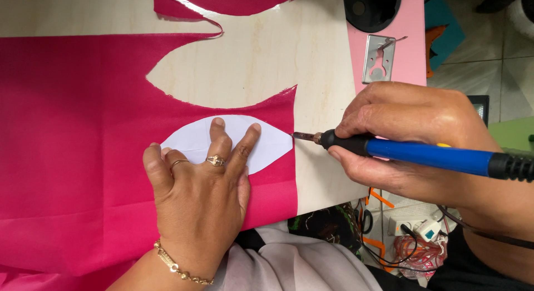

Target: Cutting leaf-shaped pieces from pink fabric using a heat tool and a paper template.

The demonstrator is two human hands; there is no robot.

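My left hand [203, 185] lies flat with fingers spread on a white leaf-shaped paper template [266, 143], pinning it onto a sheet of magenta fabric [78, 135]. My right hand [406, 141] grips a soldering iron [423, 153] with a blue handle and black collar. Its metal tip touches the fabric at the template's right point. The left hand wears two rings and a gold bracelet.
The fabric lies on a pale wooden board [267, 52] and has leaf-shaped holes cut in it. A metal bracket [379, 58] lies on a pink surface [414, 41] at the upper right, near a round black object [371, 7]. A power strip [414, 227] and cords sit on the floor below.
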